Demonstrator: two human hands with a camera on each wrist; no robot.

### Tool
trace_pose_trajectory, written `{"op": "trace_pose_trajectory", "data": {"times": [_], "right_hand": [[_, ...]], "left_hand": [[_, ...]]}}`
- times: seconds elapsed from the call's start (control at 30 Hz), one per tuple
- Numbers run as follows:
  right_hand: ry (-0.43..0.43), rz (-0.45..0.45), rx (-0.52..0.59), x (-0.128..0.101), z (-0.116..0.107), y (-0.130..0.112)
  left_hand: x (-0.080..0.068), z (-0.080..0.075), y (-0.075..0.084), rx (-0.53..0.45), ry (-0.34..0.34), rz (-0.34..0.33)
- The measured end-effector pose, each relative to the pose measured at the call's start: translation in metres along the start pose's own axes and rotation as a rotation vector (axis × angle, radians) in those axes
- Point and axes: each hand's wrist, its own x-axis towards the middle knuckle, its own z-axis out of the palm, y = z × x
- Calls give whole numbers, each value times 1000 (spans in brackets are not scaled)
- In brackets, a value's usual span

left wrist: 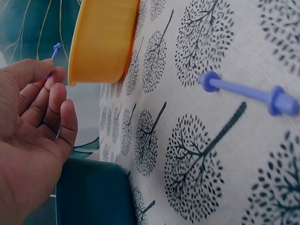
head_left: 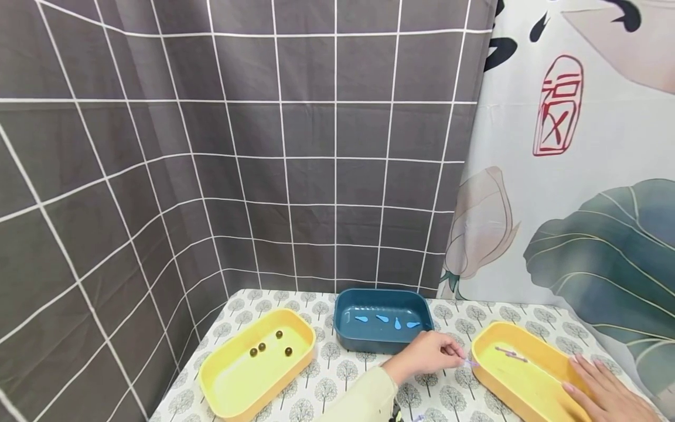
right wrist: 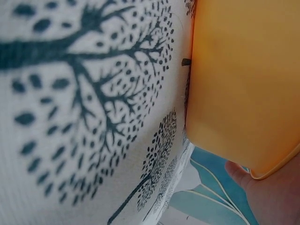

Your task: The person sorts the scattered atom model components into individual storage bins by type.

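Note:
My left hand (head_left: 433,353) pinches a small purple stick with knobbed ends (left wrist: 55,50) between thumb and fingertips, at the near left rim of the right yellow tray (head_left: 506,394). Inside that tray lie a few similar purple sticks (head_left: 511,354). My right hand (head_left: 606,388) rests at this tray's right side, fingers extended over the rim; in the right wrist view part of the hand (right wrist: 274,199) shows against the rim. Another purple stick (left wrist: 246,93) lies on the tree-print cloth below my left wrist, at the head view's bottom edge.
A dark blue tray (head_left: 364,340) with several light blue drop-shaped pieces (head_left: 398,323) stands at the back middle. To the left is another yellow tray (head_left: 232,387) holding several dark round beads (head_left: 279,334). A grey checked curtain (head_left: 316,176) hangs behind the table.

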Motion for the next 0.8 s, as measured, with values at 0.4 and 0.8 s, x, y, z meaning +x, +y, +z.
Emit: {"op": "trace_pose_trajectory", "data": {"times": [0.4,0.8], "right_hand": [[20,-29,14,0,1,4],[-4,-6,0,2,-1,0]], "left_hand": [[16,6,24,31,-26,6],[37,17,48,46,-22,-43]]}}
